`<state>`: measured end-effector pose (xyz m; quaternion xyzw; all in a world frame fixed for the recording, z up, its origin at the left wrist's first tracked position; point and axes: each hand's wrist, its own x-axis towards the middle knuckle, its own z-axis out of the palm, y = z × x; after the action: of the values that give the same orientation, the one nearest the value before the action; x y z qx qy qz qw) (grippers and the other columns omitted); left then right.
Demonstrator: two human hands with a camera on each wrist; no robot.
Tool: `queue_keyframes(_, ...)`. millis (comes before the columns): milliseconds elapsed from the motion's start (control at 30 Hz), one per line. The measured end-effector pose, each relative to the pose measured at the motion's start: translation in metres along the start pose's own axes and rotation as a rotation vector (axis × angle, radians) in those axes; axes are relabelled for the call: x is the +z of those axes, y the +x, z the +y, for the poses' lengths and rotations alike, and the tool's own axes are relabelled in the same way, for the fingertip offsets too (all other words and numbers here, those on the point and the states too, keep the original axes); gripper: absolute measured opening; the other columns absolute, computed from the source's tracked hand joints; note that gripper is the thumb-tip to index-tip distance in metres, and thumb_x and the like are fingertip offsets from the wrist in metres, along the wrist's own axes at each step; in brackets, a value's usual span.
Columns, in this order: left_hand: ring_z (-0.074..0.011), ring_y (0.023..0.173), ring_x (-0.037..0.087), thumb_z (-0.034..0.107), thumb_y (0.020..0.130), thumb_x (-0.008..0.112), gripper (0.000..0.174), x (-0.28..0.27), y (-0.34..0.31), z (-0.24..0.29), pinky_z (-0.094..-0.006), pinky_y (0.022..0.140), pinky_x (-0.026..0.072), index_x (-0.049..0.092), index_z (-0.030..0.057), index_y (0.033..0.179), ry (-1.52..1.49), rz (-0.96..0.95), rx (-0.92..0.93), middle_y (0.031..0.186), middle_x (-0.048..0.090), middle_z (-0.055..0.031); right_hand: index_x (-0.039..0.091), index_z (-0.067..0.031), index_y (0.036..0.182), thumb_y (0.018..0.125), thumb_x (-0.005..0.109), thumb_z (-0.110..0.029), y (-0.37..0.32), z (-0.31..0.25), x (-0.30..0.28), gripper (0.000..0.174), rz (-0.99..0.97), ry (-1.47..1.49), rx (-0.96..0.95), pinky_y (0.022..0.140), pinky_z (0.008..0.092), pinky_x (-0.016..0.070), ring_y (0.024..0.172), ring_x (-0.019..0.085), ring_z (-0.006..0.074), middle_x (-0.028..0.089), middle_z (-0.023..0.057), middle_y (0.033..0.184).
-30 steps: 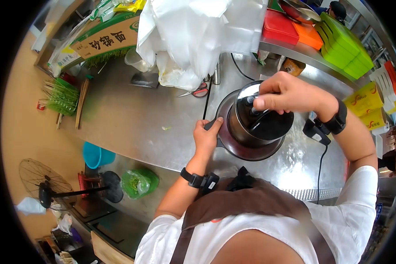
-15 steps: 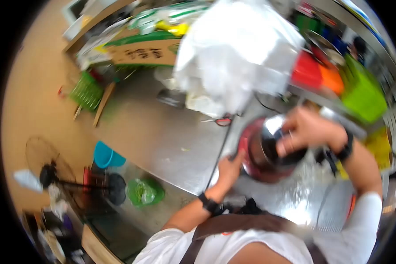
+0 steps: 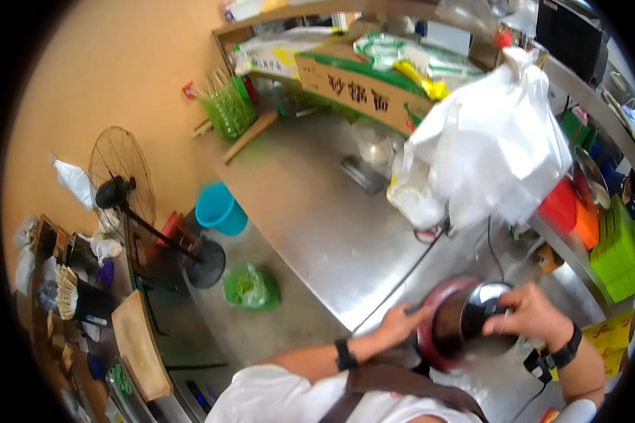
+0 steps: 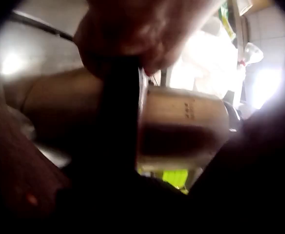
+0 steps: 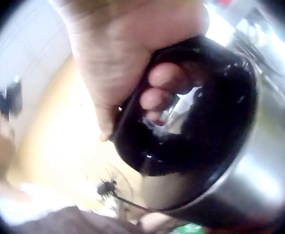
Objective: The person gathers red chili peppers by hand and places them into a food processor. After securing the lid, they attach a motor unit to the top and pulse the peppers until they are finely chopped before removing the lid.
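Observation:
My right hand (image 3: 533,317) grips the black handle (image 5: 137,102) on top of a shiny metal pot (image 5: 271,156), with its fingertips curled through the handle's loop. The pot stands upright on a dark reddish round pan (image 3: 426,338), which shows as a wide rim around it. On the pan's left side is my left hand (image 3: 396,326), holding its dark side handle (image 4: 118,117) with the thumb toward the rim. In the left wrist view the fingers are dark against the pot's brushed side, and part of the grip is in shadow.
A large white plastic bag (image 3: 490,141) stands behind the pot, with red-handled scissors (image 3: 427,235) at its base. Beyond are a cardboard box (image 3: 360,92) and green stacked trays (image 3: 617,247). A black cord (image 3: 409,275) crosses the steel counter (image 3: 317,211). Left are a blue bucket (image 3: 220,210) and a fan (image 3: 123,190).
The head view has swung left, so everything shifts right and down, with more of the floor and left-hand shelves showing. Both hands keep their hold on the pot's handle and the pan's handle.

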<state>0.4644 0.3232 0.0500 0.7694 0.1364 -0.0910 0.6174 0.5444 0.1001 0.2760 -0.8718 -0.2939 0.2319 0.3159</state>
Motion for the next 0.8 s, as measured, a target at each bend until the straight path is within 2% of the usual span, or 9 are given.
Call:
queue_keyframes(100,-0.0245,0.074,0.066,0.06,0.082,0.063,0.061,0.008,0.03,-0.008,-0.0372,0.069,0.0502,0.069,-0.0005,0.084,0.172,0.004,0.016,0.08,0.069,-0.0171,0.072,0.0005,0.082,0.068,0.085,-0.027,0.011,0.012,-0.006,0.033,0.08,0.097,0.007,0.053,0.026,0.045,0.058,0.056,0.0083,0.061,0.0036,0.061)
queue_keyframes(200,-0.0249,0.072,0.066,0.058,0.083,0.063,0.059,0.021,0.074,0.018,-0.0363,0.068,0.0505,0.07,-0.0004,0.083,-0.156,-0.083,0.023,0.08,0.07,-0.015,0.069,0.0025,0.072,0.071,0.081,-0.024,0.026,0.029,-0.031,0.029,0.106,0.207,0.155,0.045,0.0245,0.0409,0.051,0.053,0.0073,0.059,0.0009,0.059)
queue_keyframes(300,-0.0233,0.055,0.06,0.062,0.079,0.066,0.065,0.018,0.046,0.018,-0.0372,0.059,0.048,0.064,-0.0028,0.071,-0.114,-0.032,0.072,0.06,0.062,-0.0134,0.067,0.0025,0.071,0.069,0.084,-0.025,0.013,0.022,-0.025,0.032,0.066,0.15,0.185,0.045,0.0252,0.04,0.051,0.051,0.0072,0.057,0.0,0.057)
queue_keyframes(333,-0.0233,0.056,0.06,0.063,0.079,0.066,0.066,0.017,0.033,0.007,-0.0374,0.059,0.0481,0.064,-0.0033,0.072,-0.123,-0.003,0.077,0.061,0.063,-0.0138,0.066,0.0027,0.07,0.066,0.087,-0.027,0.008,0.032,-0.015,0.037,-0.004,0.127,0.07,0.049,0.0256,0.0405,0.054,0.049,0.0062,0.057,-0.002,0.058)
queue_keyframes(400,-0.0232,0.059,0.062,0.064,0.078,0.065,0.068,0.01,-0.005,-0.021,-0.0379,0.059,0.0482,0.065,-0.0043,0.074,-0.135,0.048,0.062,0.063,0.064,-0.0147,0.063,0.0033,0.068,0.064,0.089,-0.029,-0.006,-0.007,0.013,0.042,-0.004,0.157,0.131,0.051,0.0266,0.0403,0.057,0.046,0.0057,0.053,-0.001,0.055)
queue_keyframes(500,-0.0236,0.064,0.063,0.063,0.079,0.064,0.069,0.004,-0.01,-0.019,-0.0398,0.061,0.0483,0.065,-0.006,0.076,-0.07,0.126,0.115,0.067,0.066,-0.0168,0.06,0.0041,0.07,0.063,0.089,-0.031,-0.01,0.012,0.016,0.046,0.079,-0.045,-0.029,0.05,0.0287,0.0397,0.056,0.044,0.0066,0.048,0.0058,0.054)
queue_keyframes(600,-0.0233,0.064,0.063,0.059,0.081,0.065,0.065,0.022,0.05,0.004,-0.0399,0.06,0.0482,0.064,-0.0054,0.074,-0.026,0.057,0.11,0.068,0.066,-0.0173,0.065,0.0047,0.069,0.068,0.083,-0.025,0.005,0.02,-0.005,0.035,0.174,0.291,0.093,0.047,0.0255,0.0401,0.054,0.051,0.0067,0.055,0.002,0.054)
queue_keyframes(700,-0.0205,0.061,0.061,0.055,0.082,0.066,0.061,0.043,0.073,0.003,-0.038,0.057,0.0478,0.064,-0.0048,0.074,-0.119,0.095,0.172,0.066,0.065,-0.0163,0.065,0.0035,0.067,0.068,0.081,-0.025,0.006,0.032,-0.021,0.032,0.175,0.217,0.157,0.044,0.0248,0.0396,0.048,0.053,0.0096,0.055,0.0015,0.054)
queue_keyframes(800,-0.0193,0.058,0.061,0.056,0.081,0.067,0.06,0.01,0.004,0.006,-0.0358,0.056,0.0476,0.063,-0.0036,0.075,-0.251,-0.051,0.01,0.065,0.065,-0.0143,0.062,0.0032,0.063,0.062,0.088,-0.025,-0.01,0.013,0.004,0.038,0.052,0.107,0.064,0.047,0.0266,0.0385,0.051,0.048,0.0075,0.051,0.0021,0.052)
